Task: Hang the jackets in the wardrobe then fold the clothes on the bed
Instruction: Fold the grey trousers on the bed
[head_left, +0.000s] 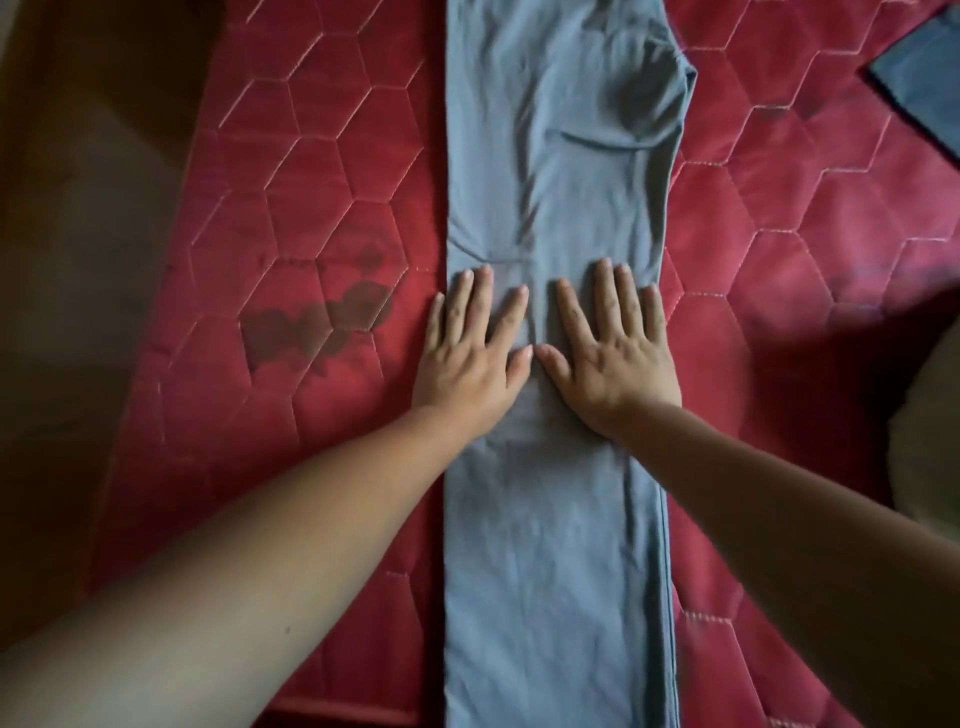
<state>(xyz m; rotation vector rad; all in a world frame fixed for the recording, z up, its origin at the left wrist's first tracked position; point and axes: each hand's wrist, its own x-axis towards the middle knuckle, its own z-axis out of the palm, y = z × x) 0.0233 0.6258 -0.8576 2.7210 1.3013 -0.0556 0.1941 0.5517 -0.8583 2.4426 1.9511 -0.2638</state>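
A grey-blue garment (550, 545) lies folded into a long narrow strip down the middle of the red quilted bed (322, 218). A sleeve is tucked in near its far right end. My left hand (470, 353) lies flat on the strip's left half, fingers straight and spread. My right hand (613, 348) lies flat beside it on the right half. The two thumbs almost touch at the strip's middle. Neither hand holds anything.
A second dark blue-grey cloth (924, 78) lies at the far right corner of the bed. A dark stain (317, 322) marks the mattress left of my hands. The bed's left edge borders a dim floor (78, 260). A pale rounded object (935, 415) sits at the right edge.
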